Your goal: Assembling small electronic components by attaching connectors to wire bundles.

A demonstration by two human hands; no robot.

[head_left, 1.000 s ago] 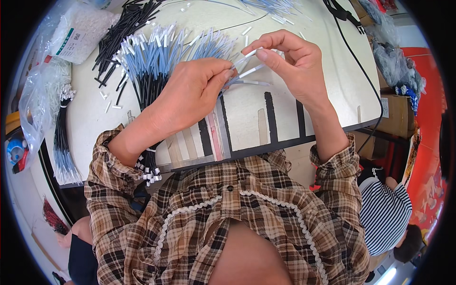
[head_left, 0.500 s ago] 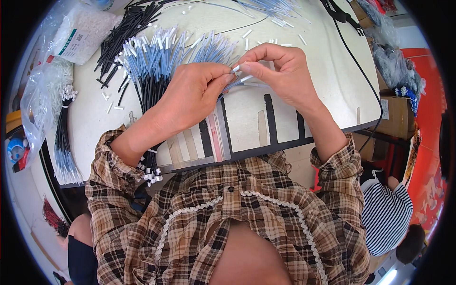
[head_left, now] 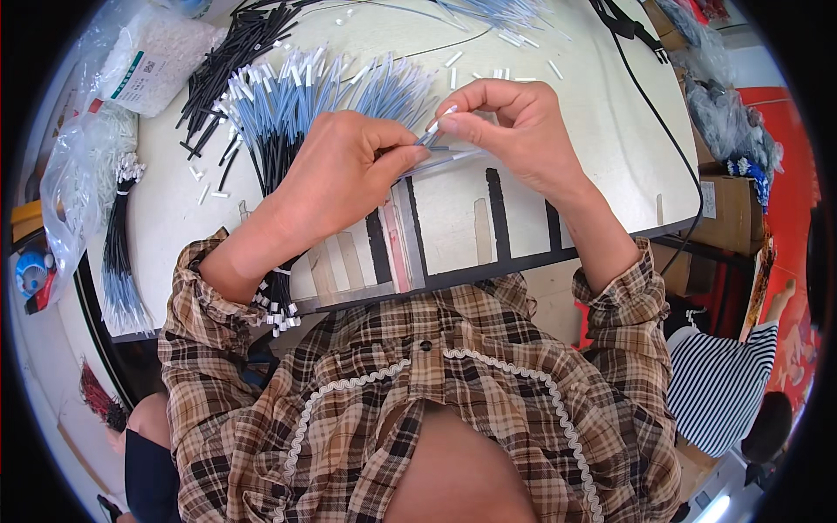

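Note:
My left hand is closed, thumb against forefinger, on thin blue-grey wires. My right hand pinches a small white tube between thumb and forefinger, at the end of one of these wires. Whether the wire runs inside the tube is too small to tell. Another wire with a white tube on it passes below my right thumb. Left of and beyond my left hand lies a thick bundle of black-sleeved wires with blue-grey strands, many tipped with white tubes. My left forearm crosses over this bundle.
Loose white tubes are scattered on the pale table. Black sleeves lie at the far left beside a bag of white pieces. A tied wire bundle lies at the left. A black cable crosses the right side.
The white tube in my right fingers has tilted more upright and away from my left fingertips, showing wire between the hands. At the right, a person in a striped top has shifted.

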